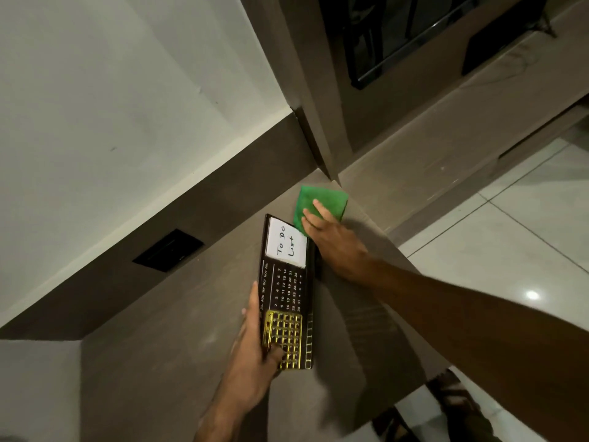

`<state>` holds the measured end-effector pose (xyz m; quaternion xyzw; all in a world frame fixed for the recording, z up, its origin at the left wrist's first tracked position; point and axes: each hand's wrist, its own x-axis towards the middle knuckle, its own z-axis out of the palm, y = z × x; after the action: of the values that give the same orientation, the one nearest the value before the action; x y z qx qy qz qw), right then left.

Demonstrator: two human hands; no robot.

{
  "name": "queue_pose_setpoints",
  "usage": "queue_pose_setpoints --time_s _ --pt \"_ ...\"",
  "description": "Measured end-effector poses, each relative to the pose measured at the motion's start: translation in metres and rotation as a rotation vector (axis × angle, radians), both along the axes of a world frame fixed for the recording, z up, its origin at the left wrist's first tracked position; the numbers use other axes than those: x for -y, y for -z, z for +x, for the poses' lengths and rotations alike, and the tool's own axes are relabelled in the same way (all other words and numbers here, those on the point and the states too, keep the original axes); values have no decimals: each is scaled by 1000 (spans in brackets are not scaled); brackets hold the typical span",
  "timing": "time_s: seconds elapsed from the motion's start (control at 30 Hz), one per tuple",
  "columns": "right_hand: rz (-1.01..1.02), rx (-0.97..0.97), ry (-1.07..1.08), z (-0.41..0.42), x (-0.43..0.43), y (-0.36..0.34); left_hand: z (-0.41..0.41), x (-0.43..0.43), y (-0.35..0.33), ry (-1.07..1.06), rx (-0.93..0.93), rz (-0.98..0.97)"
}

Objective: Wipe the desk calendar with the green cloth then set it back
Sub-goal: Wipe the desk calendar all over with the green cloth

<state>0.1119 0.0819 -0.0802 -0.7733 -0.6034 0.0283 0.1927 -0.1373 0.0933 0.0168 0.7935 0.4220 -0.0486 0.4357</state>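
The dark desk calendar [287, 288] has a white "To Do List" card at its far end and a gold grid at its near end. My left hand [258, 342] grips its near end, thumb on the gold grid, holding it over the brown counter [178, 320]. The folded green cloth [322, 199] lies on the counter just beyond the calendar's far end. My right hand [331, 237] rests flat on the cloth, fingers spread over its near part, beside the calendar's far right corner.
A black wall socket plate [168, 250] sits in the brown backsplash to the left. A tall brown cabinet column [318, 106] rises behind the cloth. The counter's front edge runs diagonally at right, with white floor tiles [510, 250] beyond. A sandalled foot [452, 397] shows below.
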Motion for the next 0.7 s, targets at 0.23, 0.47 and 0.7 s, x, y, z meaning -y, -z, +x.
queue_pose_setpoints --time_s 0.23,0.47,0.7 --pt "-30 -25 -214 -27 63 17 0 3 -1 6 45 44" --pt "24 -32 -468 -24 97 14 0 0 0 2 -42 46" --pt "86 -221 -443 -37 73 4 6 3 -5 -8 -39 50"
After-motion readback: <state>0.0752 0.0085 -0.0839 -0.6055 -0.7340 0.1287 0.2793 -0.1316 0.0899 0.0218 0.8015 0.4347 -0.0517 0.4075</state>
